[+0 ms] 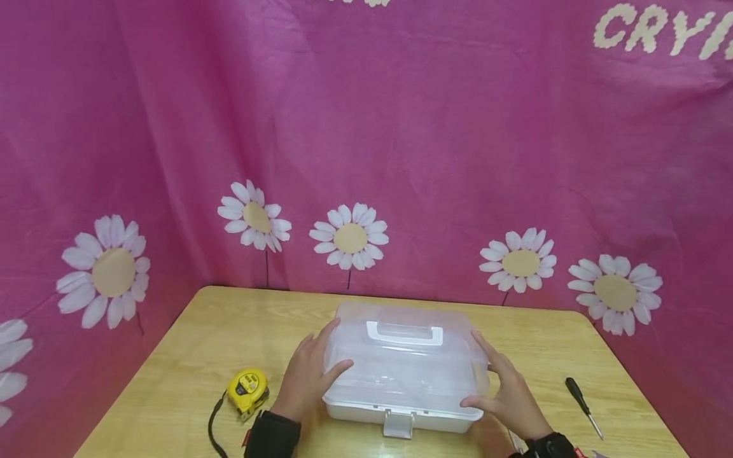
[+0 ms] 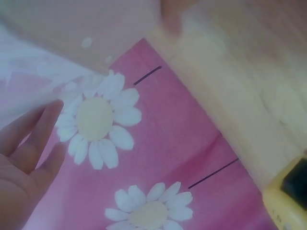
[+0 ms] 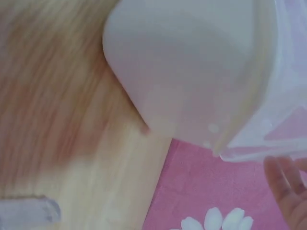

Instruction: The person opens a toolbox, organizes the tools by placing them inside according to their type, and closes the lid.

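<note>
Clear-lidded white plastic box with white handle [image 1: 401, 375]: upright, lid down, between both hands over the pale wooden table [image 1: 258, 318] | left hand [image 1: 309, 375]: grip unclenched, extended fingers against box's left end | right hand [image 1: 508, 389]: likewise, box's right end | yellow-and-black tape measure [image 1: 249, 389]: left of box | black-handled screwdriver [image 1: 579, 398]: right of box

Left hand [image 1: 307, 376]: bare, a black band [image 1: 273, 436] around the wrist below it, small red mark at the band's outer edge. Right hand [image 1: 513, 395]: bare, similar black wristband [image 1: 551, 446], red-marked outward.
</note>
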Demonstrator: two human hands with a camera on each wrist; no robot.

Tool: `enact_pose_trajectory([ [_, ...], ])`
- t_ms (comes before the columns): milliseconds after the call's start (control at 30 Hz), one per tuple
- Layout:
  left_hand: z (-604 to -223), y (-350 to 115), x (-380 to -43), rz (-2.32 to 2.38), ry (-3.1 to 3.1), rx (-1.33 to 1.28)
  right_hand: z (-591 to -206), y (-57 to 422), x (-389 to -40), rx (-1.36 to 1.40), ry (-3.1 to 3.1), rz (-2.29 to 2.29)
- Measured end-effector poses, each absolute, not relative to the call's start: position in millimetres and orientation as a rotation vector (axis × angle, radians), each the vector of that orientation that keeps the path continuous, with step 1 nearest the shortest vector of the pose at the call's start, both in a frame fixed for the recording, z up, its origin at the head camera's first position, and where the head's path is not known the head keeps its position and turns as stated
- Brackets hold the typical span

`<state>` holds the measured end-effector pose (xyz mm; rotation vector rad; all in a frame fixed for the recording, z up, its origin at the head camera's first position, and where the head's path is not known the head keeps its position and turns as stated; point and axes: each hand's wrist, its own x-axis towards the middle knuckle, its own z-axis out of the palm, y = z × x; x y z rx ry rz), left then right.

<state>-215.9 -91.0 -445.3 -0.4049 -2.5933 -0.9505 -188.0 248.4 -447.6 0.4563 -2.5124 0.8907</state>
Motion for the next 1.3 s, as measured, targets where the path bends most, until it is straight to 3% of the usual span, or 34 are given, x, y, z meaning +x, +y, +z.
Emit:
enact_pose_trajectory([
  [267,-431,-90,-218,-0.87,-2.543,-0.321,-446,260,-188,0.447,-2.488,0.926],
  [533,-415,-97,-237,-0.275,-2.123,-0.681,-434,259,-196,0.416,-2.418,0.829],
  [733,-413,-104,-247,-0.371,-2.224,-0.863,-426,259,-204,0.4,-2.442,0.785],
  [1033,-413,-107,-252,-0.74,-2.445,-0.693,-411,260,-219,0.439,-2.492,0.793],
  [1300,-401,-108,-263,-0.784,-2.511,-0.646,-425,268,-236,0.464,-2.515,0.916],
])
